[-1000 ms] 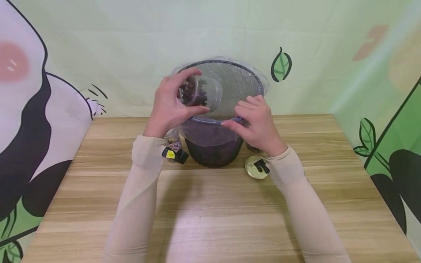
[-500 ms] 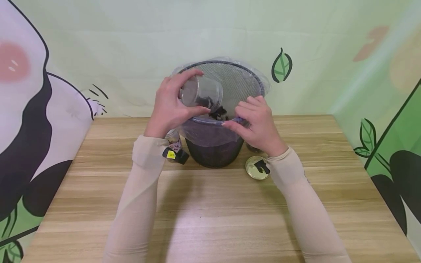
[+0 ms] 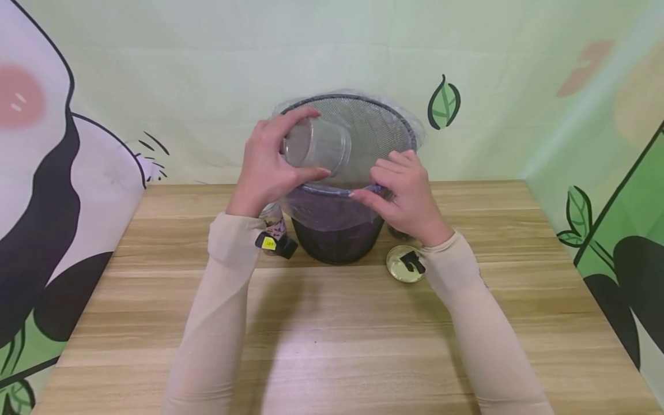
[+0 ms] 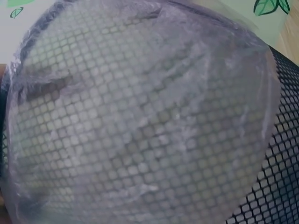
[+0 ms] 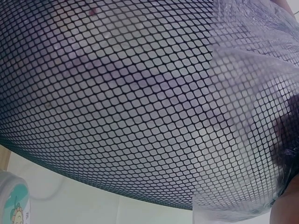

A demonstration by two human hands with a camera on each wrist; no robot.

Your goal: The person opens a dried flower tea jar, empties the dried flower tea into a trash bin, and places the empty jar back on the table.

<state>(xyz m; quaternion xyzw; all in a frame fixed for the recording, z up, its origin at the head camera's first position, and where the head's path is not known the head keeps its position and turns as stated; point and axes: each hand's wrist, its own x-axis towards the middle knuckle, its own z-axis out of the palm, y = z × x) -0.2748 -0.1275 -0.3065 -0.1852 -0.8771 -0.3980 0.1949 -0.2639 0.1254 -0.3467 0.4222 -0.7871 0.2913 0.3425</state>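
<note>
My left hand (image 3: 267, 164) holds a clear plastic jar (image 3: 329, 144) on its side over the mesh wastebasket (image 3: 337, 245), thumb and fingers on opposite sides of it. The jar's mouth points to the right, and no dark pieces show inside. A thin translucent bag (image 3: 332, 213) lines the wastebasket and folds out over its dark rim. At the rim's near right, my right hand (image 3: 404, 193) grips the edge and the liner, fingers curled over it. The wrist views show mostly black mesh (image 5: 140, 102) and crinkled liner (image 4: 140, 116); the basket's bottom is hidden.
A small clear jar (image 3: 273, 222) with dark contents stands left of the basket, partly behind the left wrist. A gold lid (image 3: 404, 265) lies at the right. In the right wrist view, a labelled container (image 5: 14, 200) appears at lower left. A printed cloth backdrop (image 3: 218, 86) rises behind the table.
Dark brown pieces filled the jar's bottom one second ago, then slid out of its mouth into the wastebasket; now none show in it. Both hands have stayed in place.
</note>
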